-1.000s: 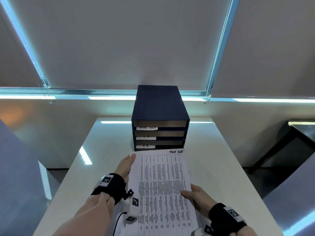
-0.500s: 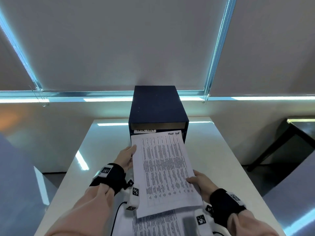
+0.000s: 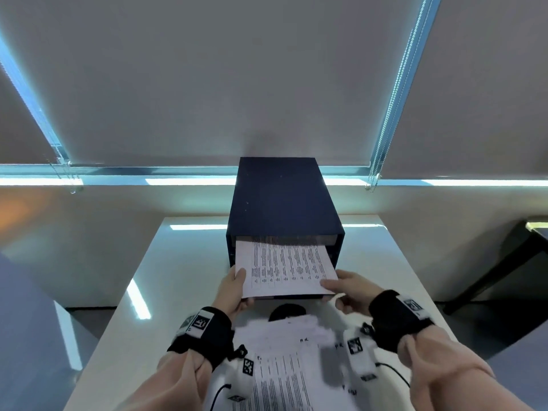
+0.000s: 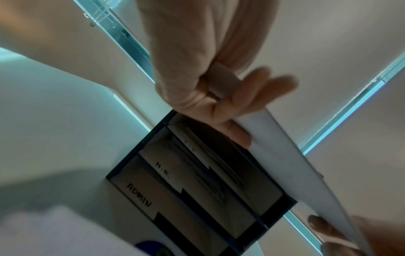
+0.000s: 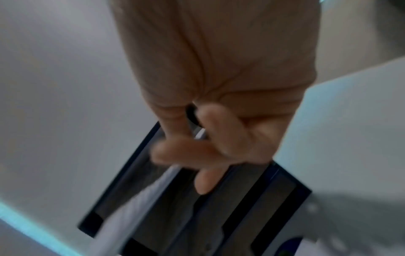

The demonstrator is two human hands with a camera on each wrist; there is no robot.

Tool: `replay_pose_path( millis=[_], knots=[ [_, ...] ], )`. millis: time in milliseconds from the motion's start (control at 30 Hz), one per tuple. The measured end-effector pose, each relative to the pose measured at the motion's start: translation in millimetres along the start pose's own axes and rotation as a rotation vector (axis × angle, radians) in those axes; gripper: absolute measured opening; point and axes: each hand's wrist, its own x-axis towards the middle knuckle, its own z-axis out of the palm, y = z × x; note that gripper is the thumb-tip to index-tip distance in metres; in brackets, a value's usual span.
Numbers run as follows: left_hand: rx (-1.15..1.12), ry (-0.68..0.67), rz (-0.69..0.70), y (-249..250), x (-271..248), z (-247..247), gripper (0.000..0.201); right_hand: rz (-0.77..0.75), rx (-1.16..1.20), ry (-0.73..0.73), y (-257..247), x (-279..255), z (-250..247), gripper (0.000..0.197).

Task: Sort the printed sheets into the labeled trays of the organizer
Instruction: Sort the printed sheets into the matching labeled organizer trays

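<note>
A printed sheet (image 3: 284, 266) with a table of text is partly inside the top tray of the dark blue organizer (image 3: 284, 200). My left hand (image 3: 234, 287) pinches its near left corner and my right hand (image 3: 345, 290) pinches its near right corner. From below, the left wrist view shows the sheet (image 4: 291, 155) held by the left hand (image 4: 232, 110), with lower trays labeled H.R. (image 4: 163, 168) and ADMIN (image 4: 139, 194). The right wrist view is blurred; the right hand (image 5: 208, 150) holds the sheet's edge (image 5: 140, 202) in front of the organizer (image 5: 230, 216).
More printed sheets (image 3: 284, 369) lie in a loose pile on the white table (image 3: 178, 277) between my forearms. A dark side table (image 3: 516, 256) stands at the right. Closed blinds (image 3: 237, 78) cover the windows behind the organizer.
Both hands lifted the sheet off the pile and carried it forward; its far end has gone into the organizer's top tray. The pile underneath is uncovered.
</note>
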Motion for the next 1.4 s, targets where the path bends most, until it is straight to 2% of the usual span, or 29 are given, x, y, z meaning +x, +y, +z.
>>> replay_pose_path(
  millis=[100,167,233,267,333,433,500,600,667,733,800,900,1067,1167,1233,1333,1400],
  knots=[
    [-0.168,0.000,0.019,18.2,18.6,3.5,0.023,-0.032,0.430,0.020,-2.5,19.3,0.5,0.012],
    [-0.431,-0.042,-0.001,35.3,24.2,9.2,0.013,-0.106,0.673,0.036,-17.3,32.9,10.4,0.009],
    [-0.607,-0.090,0.000,46.1,29.0,14.8,0.015,-0.188,0.740,0.042,-32.2,49.7,21.9,0.016],
    [-0.585,-0.090,0.020,47.7,30.5,16.3,0.017,-0.216,0.733,0.034,-39.1,53.9,27.6,0.018],
    [-0.426,-0.086,0.063,43.1,27.4,14.8,0.017,-0.233,0.695,-0.009,-44.5,56.9,35.2,0.018],
    [-0.120,-0.068,0.062,21.4,13.5,4.4,0.017,-0.204,0.550,-0.079,-27.4,46.8,38.6,0.019],
    [0.052,-0.058,0.018,-2.4,0.0,-6.7,0.015,-0.134,0.443,-0.101,1.3,30.9,39.1,0.022],
    [0.403,-0.167,-0.039,-50.5,-21.2,-26.8,0.002,0.045,0.311,-0.118,63.7,4.6,39.5,0.023],
    [0.900,-0.235,0.002,-84.5,-31.4,-41.4,0.012,0.190,0.132,-0.117,110.2,-9.2,39.5,0.024],
    [1.293,-0.210,0.060,-109.7,-40.3,-53.3,0.032,0.299,0.011,-0.097,155.3,-17.9,41.2,0.014],
    [1.440,-0.156,0.106,-123.3,-48.5,-58.9,0.048,0.310,-0.014,-0.013,190.5,-21.9,44.1,0.012],
    [1.496,-0.099,0.104,-127.0,-56.0,-59.0,0.049,0.277,-0.019,0.071,211.4,-26.1,49.9,0.016],
    [1.388,-0.015,0.116,-118.8,-68.4,-52.2,0.044,0.290,-0.040,0.053,198.8,-37.2,57.1,0.027],
    [1.235,-0.085,0.083,-102.6,-77.4,-49.3,0.024,0.302,-0.050,0.013,190.1,-46.5,54.3,0.040],
    [1.072,-0.162,0.107,-82.7,-85.8,-45.6,0.012,0.240,-0.043,0.010,183.4,-50.3,50.9,0.052],
    [0.716,-0.323,0.174,-41.6,-105.5,-36.3,0.005,0.058,-0.071,0.000,174.3,-55.6,48.2,0.050],
    [0.512,-0.341,0.208,-19.9,-110.8,-34.7,0.014,0.018,-0.066,-0.133,167.8,-62.5,48.3,0.047]
  ],
)
